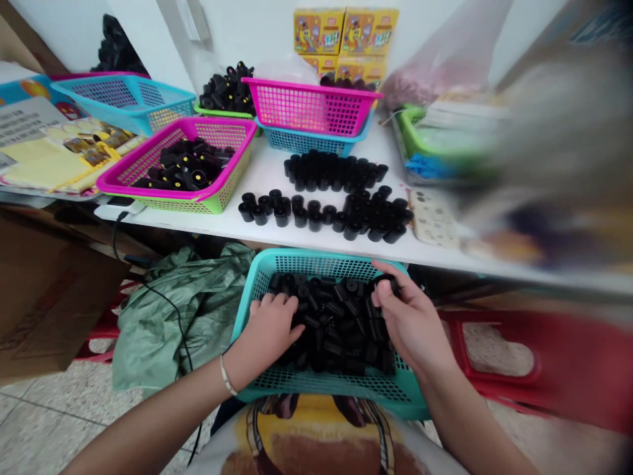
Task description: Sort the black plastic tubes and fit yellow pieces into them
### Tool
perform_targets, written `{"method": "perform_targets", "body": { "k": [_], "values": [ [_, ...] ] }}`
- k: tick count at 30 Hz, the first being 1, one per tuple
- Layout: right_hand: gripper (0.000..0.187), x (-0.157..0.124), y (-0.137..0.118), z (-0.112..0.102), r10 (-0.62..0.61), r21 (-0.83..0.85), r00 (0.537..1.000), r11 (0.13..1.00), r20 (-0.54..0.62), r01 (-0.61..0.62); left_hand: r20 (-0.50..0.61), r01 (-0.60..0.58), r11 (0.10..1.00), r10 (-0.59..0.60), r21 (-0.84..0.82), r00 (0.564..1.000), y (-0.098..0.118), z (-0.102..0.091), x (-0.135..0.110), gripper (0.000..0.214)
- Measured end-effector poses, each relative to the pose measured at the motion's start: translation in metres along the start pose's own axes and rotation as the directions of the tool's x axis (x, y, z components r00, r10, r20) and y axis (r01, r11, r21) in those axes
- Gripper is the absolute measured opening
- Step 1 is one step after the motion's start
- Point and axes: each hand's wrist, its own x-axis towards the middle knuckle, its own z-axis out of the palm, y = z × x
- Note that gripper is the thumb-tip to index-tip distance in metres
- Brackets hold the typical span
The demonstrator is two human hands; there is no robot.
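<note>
A teal mesh basket (260, 267) rests on my lap, filled with small black cylindrical caps (341, 346). My right hand (413, 316) is at the basket's right side, thumb and fingers closed around one black cap (388, 282). At the left side of the basket, my left hand (270, 333) reaches over the rim into the pile. Its thumb is apart from the fingers, whose tips are partly hidden among the caps; no held piece shows. Rows of upright black caps (336, 171) stand on the white table in front of me, with more caps (378, 214) nearer its edge.
On the table (217, 224) are a pink basket of black parts (225, 185), a blue basket (133, 99), and stacked pink and blue baskets (316, 109). Yellow boxes (368, 33) stand behind. A blurred person (558, 152) is at right, near a red stool (554, 356). A cable (173, 307) hangs left.
</note>
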Motion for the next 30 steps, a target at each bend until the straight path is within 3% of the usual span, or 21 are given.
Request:
{"method": "perform_targets", "body": {
  "k": [2, 4, 7, 11, 17, 19, 22, 24, 26, 28, 30],
  "values": [
    [0.038, 0.001, -0.004, 0.0, 0.008, 0.095, 0.999, 0.995, -0.054, -0.003, -0.027, -0.028, 0.952, 0.021, -0.305, 0.999, -0.003, -0.006, 0.003, 0.015],
    [0.038, -0.001, -0.008, 0.001, 0.011, 0.141, 0.997, 0.99, -0.081, 0.001, -0.085, -0.077, 0.798, 0.033, -0.598, 0.996, -0.003, -0.015, 0.004, 0.022],
    [0.033, -0.01, -0.012, 0.007, 0.023, 0.184, 0.998, 0.983, -0.059, -0.012, -0.135, -0.121, 0.612, 0.022, -0.782, 0.991, 0.005, -0.028, 0.0, 0.038],
    [0.02, -0.023, -0.015, 0.019, -0.012, 0.219, 0.999, 0.976, 0.038, 0.004, -0.067, -0.087, 0.626, 0.056, -0.775, 0.996, 0.019, -0.04, -0.009, 0.036],
    [0.02, -0.03, -0.017, 0.029, -0.104, 0.133, 0.987, 0.987, 0.123, 0.088, -0.06, -0.09, 0.699, 0.066, -0.709, 0.996, 0.02, -0.046, -0.014, 0.028],
    [0.028, -0.03, -0.017, 0.029, -0.165, 0.023, 0.959, 0.986, 0.228, 0.164, -0.053, -0.082, 0.658, 0.064, -0.748, 0.997, 0.018, -0.044, -0.014, 0.027],
    [0.049, -0.028, -0.019, 0.027, -0.232, -0.253, 0.875, 0.897, 0.424, 0.361, -0.043, -0.068, 0.497, 0.062, -0.865, 0.997, 0.016, -0.041, -0.011, 0.028],
    [0.048, -0.025, -0.021, 0.026, -0.246, -0.336, 0.839, 0.834, 0.485, 0.438, -0.007, -0.039, 0.36, 0.09, -0.932, 0.996, 0.015, -0.039, -0.008, 0.035],
    [0.041, -0.018, -0.025, 0.025, -0.25, -0.341, 0.838, 0.828, 0.485, 0.444, 0.015, -0.018, 0.266, 0.12, -0.964, 0.993, 0.015, -0.038, -0.004, 0.048],
    [0.035, -0.005, -0.028, 0.022, -0.27, -0.39, 0.849, 0.797, 0.454, 0.462, -0.041, -0.059, 0.262, 0.071, -0.963, 0.997, 0.013, -0.039, 0.0, 0.058],
    [0.031, 0.015, -0.03, 0.019, -0.356, -0.527, 0.849, 0.67, 0.39, 0.523, -0.148, -0.119, 0.386, -0.047, -0.915, 0.988, 0.009, -0.042, 0.003, 0.055]
  ]
}}
